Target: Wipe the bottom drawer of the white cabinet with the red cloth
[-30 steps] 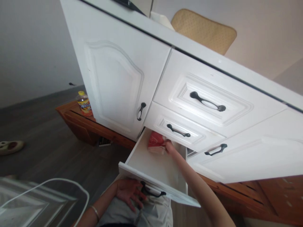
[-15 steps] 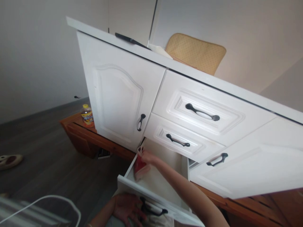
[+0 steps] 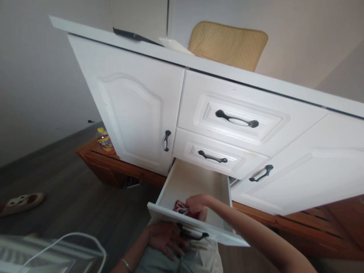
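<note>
The white cabinet's bottom drawer (image 3: 199, 178) stands pulled out. My right hand (image 3: 196, 203) reaches into its front part and grips a red cloth-like item (image 3: 179, 207) just behind the drawer's front panel. My left hand (image 3: 165, 239) is under the drawer front, fingers spread beside the black drawer handle (image 3: 193, 235), holding nothing. Part of the red item is hidden by the drawer front.
Above the open drawer are two shut drawers (image 3: 233, 121) and a cabinet door (image 3: 133, 113). A tan cushion (image 3: 227, 43) and a dark flat object (image 3: 133, 35) lie on top. A bottle (image 3: 104, 139) stands on a wooden base. A slipper (image 3: 21, 201) lies on the floor; a white cable (image 3: 71, 239) is nearby.
My right hand drew the red item from the back of the drawer to the left side, then to the front. My left hand stayed under the drawer front. My view shifted.
</note>
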`<state>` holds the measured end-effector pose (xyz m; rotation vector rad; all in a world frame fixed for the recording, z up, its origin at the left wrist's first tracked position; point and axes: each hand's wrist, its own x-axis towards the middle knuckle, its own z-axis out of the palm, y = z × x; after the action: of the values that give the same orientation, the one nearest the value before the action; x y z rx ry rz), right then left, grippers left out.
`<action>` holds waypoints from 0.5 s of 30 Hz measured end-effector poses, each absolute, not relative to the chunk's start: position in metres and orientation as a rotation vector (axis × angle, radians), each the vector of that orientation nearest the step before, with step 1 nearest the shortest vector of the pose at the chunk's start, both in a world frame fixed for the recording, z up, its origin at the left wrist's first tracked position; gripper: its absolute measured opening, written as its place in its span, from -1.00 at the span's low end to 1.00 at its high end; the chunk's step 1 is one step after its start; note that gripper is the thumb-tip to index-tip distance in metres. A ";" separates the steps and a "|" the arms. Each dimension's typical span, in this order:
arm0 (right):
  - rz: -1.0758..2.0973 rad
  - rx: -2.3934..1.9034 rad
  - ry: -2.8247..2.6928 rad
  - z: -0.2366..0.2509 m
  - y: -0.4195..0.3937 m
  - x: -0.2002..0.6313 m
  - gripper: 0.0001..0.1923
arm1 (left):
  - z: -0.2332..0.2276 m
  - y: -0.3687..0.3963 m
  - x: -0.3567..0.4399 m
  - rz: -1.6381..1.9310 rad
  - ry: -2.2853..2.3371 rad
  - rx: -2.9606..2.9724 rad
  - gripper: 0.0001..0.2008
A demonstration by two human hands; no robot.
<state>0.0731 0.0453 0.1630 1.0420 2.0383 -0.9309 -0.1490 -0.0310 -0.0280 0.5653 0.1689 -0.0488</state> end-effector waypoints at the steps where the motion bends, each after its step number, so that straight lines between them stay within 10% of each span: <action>1: -0.922 1.067 1.996 0.162 0.034 0.099 -0.92 | -0.028 -0.031 -0.149 -0.049 0.172 0.544 -0.50; 7: -0.838 1.234 1.847 0.164 -0.026 0.191 -0.81 | -0.048 -0.034 -0.147 -0.047 0.107 0.427 -0.54; 15: -0.508 1.332 2.261 0.165 0.047 0.121 -0.74 | -0.028 -0.032 -0.150 -0.031 0.130 0.544 -0.55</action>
<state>0.1205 0.0470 0.1651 1.3321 2.2606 -0.5080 -0.1496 -0.0322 -0.0275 0.5445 0.1304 -0.0313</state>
